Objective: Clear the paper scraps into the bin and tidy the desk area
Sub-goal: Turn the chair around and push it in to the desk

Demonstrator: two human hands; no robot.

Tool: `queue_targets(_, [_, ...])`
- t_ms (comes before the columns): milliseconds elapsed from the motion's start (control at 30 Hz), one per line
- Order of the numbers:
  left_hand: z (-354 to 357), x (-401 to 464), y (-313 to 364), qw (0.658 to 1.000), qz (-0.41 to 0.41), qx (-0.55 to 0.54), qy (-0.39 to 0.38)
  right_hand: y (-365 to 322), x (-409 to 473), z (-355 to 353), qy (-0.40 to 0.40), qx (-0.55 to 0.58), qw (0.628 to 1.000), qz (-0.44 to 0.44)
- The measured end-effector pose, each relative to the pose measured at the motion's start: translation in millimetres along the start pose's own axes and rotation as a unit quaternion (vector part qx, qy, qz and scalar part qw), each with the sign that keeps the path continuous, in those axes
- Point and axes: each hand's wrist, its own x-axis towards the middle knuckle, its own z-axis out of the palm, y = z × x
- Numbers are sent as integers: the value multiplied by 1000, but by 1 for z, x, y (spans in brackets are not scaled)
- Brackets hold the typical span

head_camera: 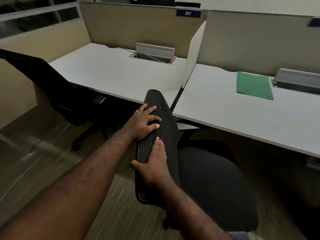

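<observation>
Black mesh chair back (155,135) gripped by both hands: right hand (154,167) nearer, fingers clenched on edge; left hand (144,121) higher, fingers wrapped over top. Back's long axis points toward tabletop (112,73) ahead. Seat (213,184) right of hands. Second chair (57,94) left. Green folder (254,85) on right tabletop (242,116). No paper scraps or bin visible.

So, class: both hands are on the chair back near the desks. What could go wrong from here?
1. Pushed forward, the chair back may knock the desk edge just ahead.
2. The left hand has fingers over the top rim and could be pinched there.
3. The green folder may be overlooked.
</observation>
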Motion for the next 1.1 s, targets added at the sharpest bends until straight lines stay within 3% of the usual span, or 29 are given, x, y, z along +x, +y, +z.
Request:
queue_targets(567, [47,-133,76,988,-120,80,62,35,-129,-65,-161,-78,984,-17])
queue_targets(767, [62,-176,114,985,-119,104,68,47,-173,-99,-211,-126,969,11])
queue_targets(1100, [84,-208,170,992,-64,92,51,86,-224,-156,-165,-229,959,38])
